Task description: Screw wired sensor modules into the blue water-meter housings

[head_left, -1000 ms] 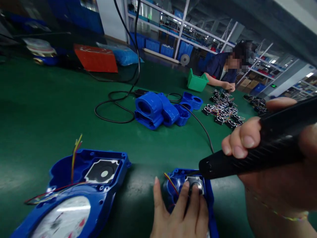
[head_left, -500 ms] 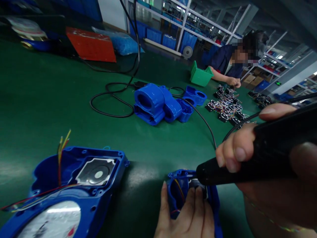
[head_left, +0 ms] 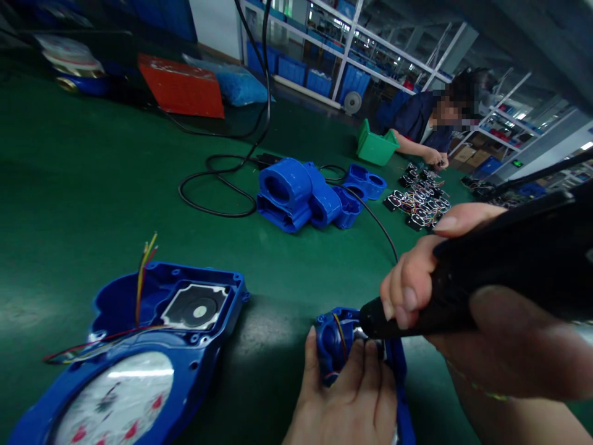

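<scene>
At the bottom centre, my left hand [head_left: 349, 395] grips a blue plastic housing [head_left: 406, 395], thumb on its left edge and fingers over the part inside. My right hand [head_left: 417, 284] is wrapped round a black power screwdriver [head_left: 449, 296], which lies nearly level. Its dark nose reaches the housing's upper end, just above my left fingertips; the tip itself cannot be made out. A yellow and dark wire [head_left: 340, 334] runs inside the housing. To the left lies a larger blue housing [head_left: 204, 352] with a black square motor [head_left: 198, 307], loose wires and a round white dial.
Blue plastic casings [head_left: 296, 191] and a looped black cable [head_left: 217, 213] are beyond my hands. Farther back are an orange-red box [head_left: 183, 86], a green bin [head_left: 376, 145] and small black motors [head_left: 419, 201]. A person [head_left: 419, 120] works at the far right.
The view has shifted slightly, so the left housing appears farther right. My right hand and the screwdriver have moved left in view, still at the small housing. My left hand keeps its hold.
</scene>
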A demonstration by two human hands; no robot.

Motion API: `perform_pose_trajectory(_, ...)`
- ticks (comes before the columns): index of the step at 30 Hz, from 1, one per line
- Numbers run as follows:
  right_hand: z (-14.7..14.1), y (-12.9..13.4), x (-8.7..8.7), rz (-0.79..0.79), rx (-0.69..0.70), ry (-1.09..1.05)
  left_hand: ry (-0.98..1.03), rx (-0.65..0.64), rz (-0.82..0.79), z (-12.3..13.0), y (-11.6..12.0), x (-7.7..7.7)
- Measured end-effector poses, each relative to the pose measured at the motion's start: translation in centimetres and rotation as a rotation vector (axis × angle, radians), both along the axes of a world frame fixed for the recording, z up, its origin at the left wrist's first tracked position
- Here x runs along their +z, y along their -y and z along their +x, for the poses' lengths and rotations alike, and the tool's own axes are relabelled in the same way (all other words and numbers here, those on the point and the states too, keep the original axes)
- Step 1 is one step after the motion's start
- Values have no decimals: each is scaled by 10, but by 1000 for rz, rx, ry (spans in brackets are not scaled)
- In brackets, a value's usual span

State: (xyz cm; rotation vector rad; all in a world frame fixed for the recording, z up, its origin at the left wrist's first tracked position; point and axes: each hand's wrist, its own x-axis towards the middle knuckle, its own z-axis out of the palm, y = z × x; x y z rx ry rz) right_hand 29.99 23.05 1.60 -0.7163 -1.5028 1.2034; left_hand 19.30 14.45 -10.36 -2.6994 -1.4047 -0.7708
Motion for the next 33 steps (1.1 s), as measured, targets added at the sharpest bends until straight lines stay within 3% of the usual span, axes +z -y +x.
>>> perform_pose_trajectory(17,2,2,-7,-52,-40,-43,10,-10,45,2,-1,5)
perform_pose_trajectory(27,9,0,-10,-38,17,-50,29,-6,28,3,1,4)
perform_pose_trajectory(33,-5,3,1,-8,-22,14,1,6,13,3,-1,7)
